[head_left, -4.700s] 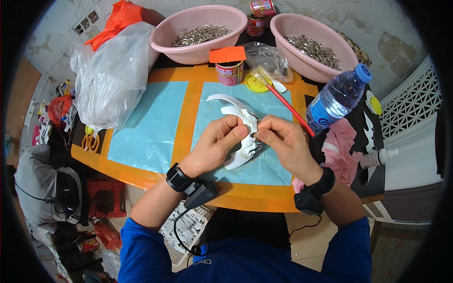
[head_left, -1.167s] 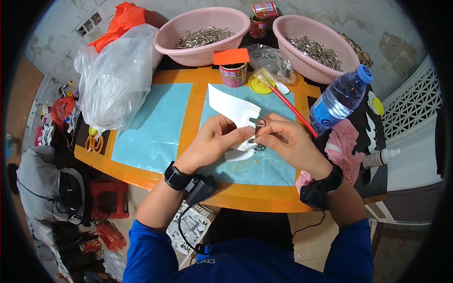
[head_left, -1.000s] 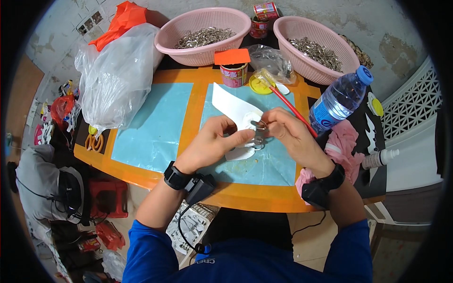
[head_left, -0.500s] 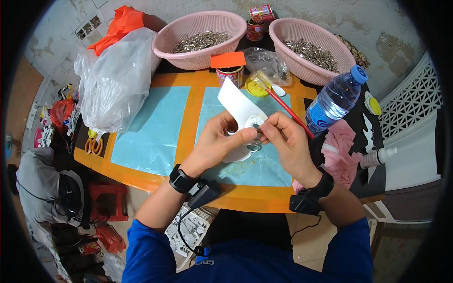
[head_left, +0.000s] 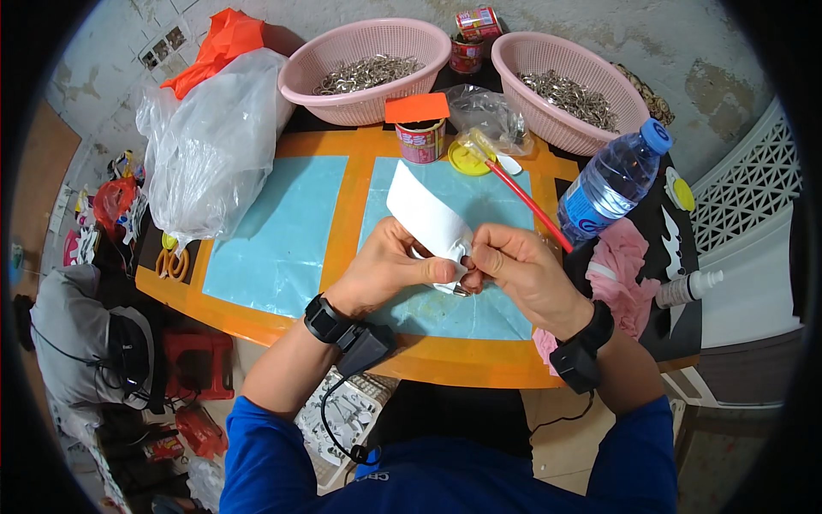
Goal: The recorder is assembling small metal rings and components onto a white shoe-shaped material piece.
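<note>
A curved, smooth white strip point(head_left: 421, 210) is gripped by my left hand point(head_left: 381, 270), with the thumb laid across its lower part. Its free end points up and away from me. At the strip's near right end, my right hand point(head_left: 524, 270) pinches its edge between thumb and fingers. A bit of shiny metal point(head_left: 461, 292) peeks out below the fingertips; the rest of it is hidden by my hands. Both hands are over the right-hand blue sheet point(head_left: 411, 321) on the table. Each wrist wears a black strapped device.
Two pink baskets point(head_left: 385, 110) hold metal hooks at the back. Nearby are an open tin point(head_left: 421, 146), a yellow lid point(head_left: 469, 161), a red-handled brush point(head_left: 533, 208), a water bottle point(head_left: 604, 187) and a pink cloth point(head_left: 618, 265). A plastic bag point(head_left: 210, 150) and scissors point(head_left: 174, 264) lie left.
The white strip has tipped lower and to the left. My right fingers have closed in against its near end, and the metal rings that showed there are now mostly covered.
</note>
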The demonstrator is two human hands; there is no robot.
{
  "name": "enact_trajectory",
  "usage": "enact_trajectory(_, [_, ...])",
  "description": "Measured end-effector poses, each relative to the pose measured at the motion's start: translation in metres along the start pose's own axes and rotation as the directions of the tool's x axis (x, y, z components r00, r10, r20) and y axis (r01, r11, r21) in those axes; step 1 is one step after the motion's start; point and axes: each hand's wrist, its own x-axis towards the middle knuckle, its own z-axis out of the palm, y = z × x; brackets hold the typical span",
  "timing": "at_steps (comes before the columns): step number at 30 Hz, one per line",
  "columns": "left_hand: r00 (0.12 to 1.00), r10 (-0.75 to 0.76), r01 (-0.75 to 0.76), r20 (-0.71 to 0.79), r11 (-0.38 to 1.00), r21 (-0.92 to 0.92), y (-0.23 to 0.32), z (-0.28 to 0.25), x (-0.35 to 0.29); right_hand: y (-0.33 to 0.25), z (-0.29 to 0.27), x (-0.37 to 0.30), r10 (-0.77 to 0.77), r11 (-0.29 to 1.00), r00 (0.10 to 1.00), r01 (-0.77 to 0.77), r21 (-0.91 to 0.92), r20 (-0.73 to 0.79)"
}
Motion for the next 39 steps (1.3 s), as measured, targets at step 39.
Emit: enact_trajectory(39, [0.977, -0.16, 0.173, 0.14, 0.981, -0.084, 0.001, -0.007, 0.001, -0.003, 0.02, -0.004, -0.42, 0.756, 0.906, 0.317, -0.572, -0.053])
